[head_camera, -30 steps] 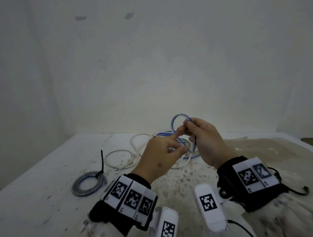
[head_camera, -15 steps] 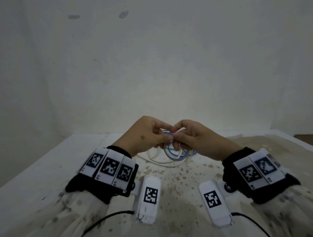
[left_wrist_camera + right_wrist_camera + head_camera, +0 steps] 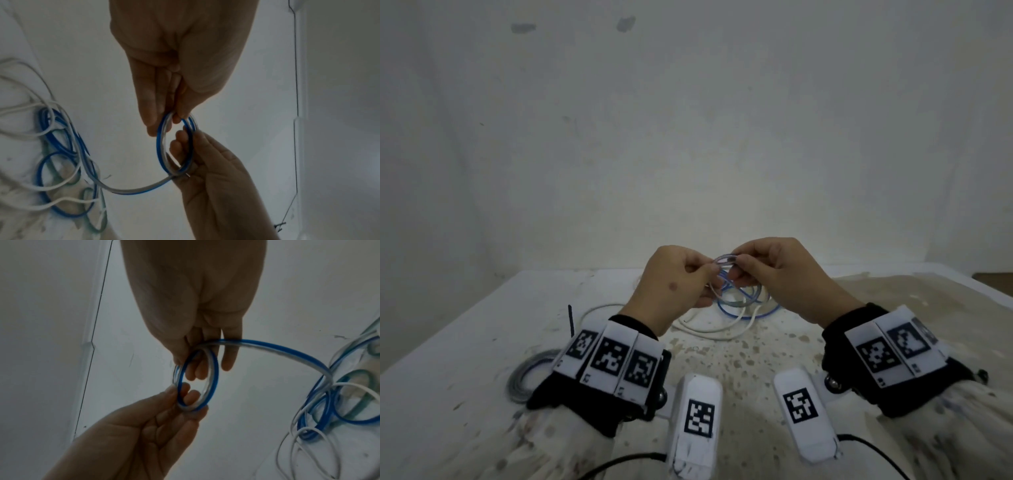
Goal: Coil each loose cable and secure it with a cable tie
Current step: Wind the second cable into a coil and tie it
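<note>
Blue-and-clear flat cable [image 3: 174, 146] is wound into a small ring of about two turns, held in the air above the middle of the bench [image 3: 448, 342]. Left hand [image 3: 671, 287] pinches one side of the ring between thumb and fingers [image 3: 152, 113]; right hand [image 3: 784, 274] pinches the opposite side, fingertips partly through the opening. Both hands grasp the ring; neither is free.

The cable's tail runs from the ring down to a loose tangle on the bench, on the far side of the hands, where more blue loops lie mixed with a white cable [image 3: 709, 330] and a greenish one [image 3: 94, 211]. Most of the blue length appears uncoiled.

Near left on the bench: a grey coil [image 3: 525, 380] already bound, a black cable tie [image 3: 570, 320] standing up beside it. I cannot see a spare tie.

Risks, as judged from here:
- The ring is small and the cable looks springy; loosening either pinch to take the next turn could let the turns spring open.
- Pulling the tail may drag the white and green cables along, since they cross it in the tangle.
- With both hands occupied, fetching a tie needs a one-handed hold on the ring.
</note>
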